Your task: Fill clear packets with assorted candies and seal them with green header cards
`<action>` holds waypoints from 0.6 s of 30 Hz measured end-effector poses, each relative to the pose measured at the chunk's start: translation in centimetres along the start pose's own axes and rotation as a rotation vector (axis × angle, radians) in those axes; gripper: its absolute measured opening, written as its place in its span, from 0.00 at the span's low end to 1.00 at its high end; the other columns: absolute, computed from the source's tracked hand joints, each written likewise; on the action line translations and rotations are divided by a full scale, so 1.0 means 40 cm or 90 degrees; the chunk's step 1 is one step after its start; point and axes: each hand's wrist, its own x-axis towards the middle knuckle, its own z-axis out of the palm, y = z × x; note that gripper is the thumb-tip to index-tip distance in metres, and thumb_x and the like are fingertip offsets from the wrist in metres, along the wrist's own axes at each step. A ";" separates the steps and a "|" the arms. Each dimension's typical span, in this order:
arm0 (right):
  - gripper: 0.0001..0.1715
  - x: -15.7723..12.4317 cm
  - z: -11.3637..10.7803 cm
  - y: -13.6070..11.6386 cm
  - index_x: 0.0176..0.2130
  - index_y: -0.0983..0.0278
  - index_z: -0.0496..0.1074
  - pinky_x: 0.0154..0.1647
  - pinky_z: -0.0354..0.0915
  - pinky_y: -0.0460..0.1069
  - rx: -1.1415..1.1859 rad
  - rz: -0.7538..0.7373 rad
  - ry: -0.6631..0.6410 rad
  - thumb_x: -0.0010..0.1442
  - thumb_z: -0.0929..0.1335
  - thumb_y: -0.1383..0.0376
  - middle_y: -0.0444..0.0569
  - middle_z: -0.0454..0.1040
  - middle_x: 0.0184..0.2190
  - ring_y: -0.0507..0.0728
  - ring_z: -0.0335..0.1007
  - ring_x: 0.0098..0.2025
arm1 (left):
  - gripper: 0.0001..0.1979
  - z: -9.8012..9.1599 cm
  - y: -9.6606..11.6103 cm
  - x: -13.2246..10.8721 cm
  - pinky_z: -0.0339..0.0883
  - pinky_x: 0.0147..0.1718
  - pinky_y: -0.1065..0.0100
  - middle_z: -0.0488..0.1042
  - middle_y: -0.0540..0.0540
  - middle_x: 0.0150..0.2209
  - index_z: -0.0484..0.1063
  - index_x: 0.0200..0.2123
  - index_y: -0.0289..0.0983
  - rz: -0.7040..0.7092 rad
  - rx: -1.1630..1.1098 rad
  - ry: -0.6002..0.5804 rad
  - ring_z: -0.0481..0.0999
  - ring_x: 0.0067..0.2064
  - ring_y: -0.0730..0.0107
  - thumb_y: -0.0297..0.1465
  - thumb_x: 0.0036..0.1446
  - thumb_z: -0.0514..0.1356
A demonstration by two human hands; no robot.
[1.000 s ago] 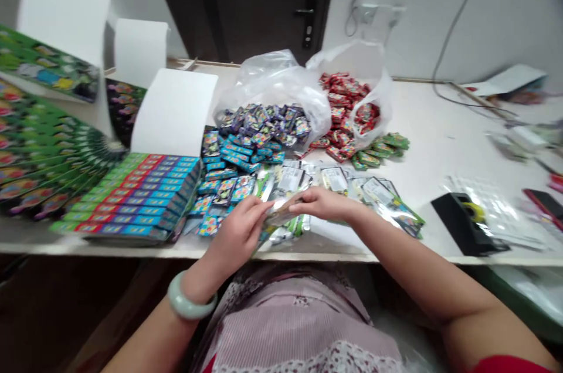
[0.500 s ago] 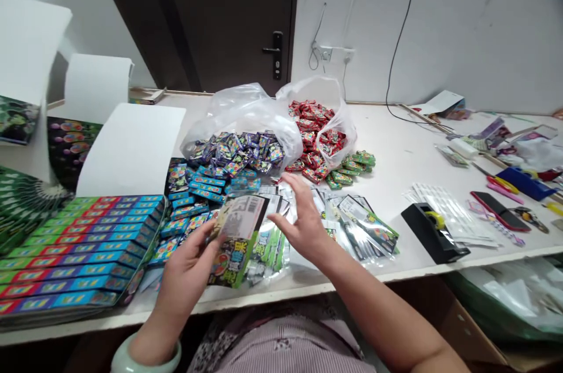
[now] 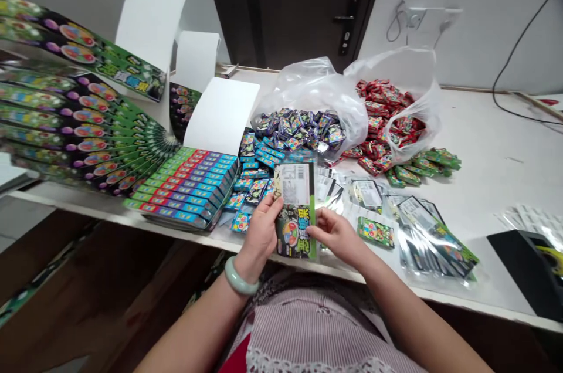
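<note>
My left hand [image 3: 260, 231], with a pale green bangle at its wrist, grips a printed candy packet [image 3: 294, 185] by its left edge. The packet is flat and upright, with a white label above and coloured candy artwork below. At its right edge my right hand [image 3: 338, 239] is closed, thumb and fingers pinching the side. Small blue candy boxes [image 3: 256, 173] lie just left of and behind the packet. To the right, a small green candy box [image 3: 376, 232] rests on clear plastic, beside a fanned stack of similar packets [image 3: 433, 238].
A clear bag [image 3: 308, 82] spills purple packs [image 3: 292, 126]; another bag [image 3: 433, 91] holds red ones [image 3: 382, 103]. Green packs [image 3: 422, 166] lie before it. On the left stand rows of coloured boxes [image 3: 189, 185] and fanned printed cards [image 3: 101, 126]. A black tape dispenser [image 3: 519, 267] is far right.
My view has swung left. The right hand, which was apart from the packet with fingers spread, has come to its right edge and closed there. The packet is now more upright and faces me.
</note>
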 end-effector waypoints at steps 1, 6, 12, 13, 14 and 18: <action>0.18 -0.005 0.006 0.010 0.27 0.61 0.63 0.26 0.57 0.46 -0.029 0.010 0.007 0.50 0.72 0.54 0.37 0.61 0.21 0.49 0.58 0.24 | 0.19 -0.006 -0.001 -0.003 0.70 0.49 0.62 0.81 0.45 0.39 0.76 0.39 0.36 -0.002 -0.008 0.011 0.79 0.45 0.60 0.34 0.42 0.72; 0.22 -0.031 0.024 0.062 0.27 0.61 0.60 0.24 0.55 0.45 -0.028 0.046 0.025 0.50 0.72 0.51 0.36 0.58 0.20 0.49 0.56 0.23 | 0.19 -0.009 0.015 -0.003 0.70 0.43 0.67 0.80 0.46 0.38 0.75 0.40 0.35 0.022 0.012 0.013 0.79 0.42 0.64 0.35 0.44 0.71; 0.17 -0.102 0.033 0.089 0.33 0.61 0.66 0.28 0.65 0.48 -0.040 0.059 0.000 0.53 0.71 0.52 0.41 0.68 0.23 0.53 0.66 0.27 | 0.17 0.006 0.012 -0.010 0.69 0.39 0.71 0.78 0.48 0.38 0.71 0.45 0.37 0.064 0.031 0.039 0.77 0.38 0.71 0.34 0.51 0.66; 0.16 -0.110 0.025 0.081 0.36 0.60 0.67 0.30 0.67 0.50 -0.041 0.049 -0.018 0.54 0.71 0.54 0.43 0.71 0.26 0.54 0.69 0.29 | 0.19 0.005 0.008 -0.017 0.69 0.37 0.72 0.77 0.49 0.37 0.70 0.48 0.38 0.068 0.044 0.025 0.76 0.36 0.73 0.34 0.53 0.65; 0.17 -0.115 0.013 0.069 0.40 0.60 0.67 0.33 0.69 0.51 -0.043 0.029 -0.024 0.54 0.72 0.55 0.45 0.73 0.31 0.56 0.71 0.33 | 0.21 0.003 0.005 -0.025 0.68 0.35 0.74 0.77 0.50 0.37 0.68 0.52 0.40 0.074 0.064 0.003 0.75 0.35 0.75 0.33 0.55 0.64; 0.34 -0.099 -0.049 -0.006 0.53 0.56 0.59 0.39 0.70 0.52 -0.064 -0.110 0.100 0.51 0.74 0.60 0.49 0.74 0.42 0.56 0.73 0.40 | 0.24 -0.004 -0.001 -0.060 0.69 0.36 0.74 0.74 0.50 0.39 0.63 0.59 0.46 0.077 0.161 -0.109 0.74 0.36 0.75 0.33 0.60 0.60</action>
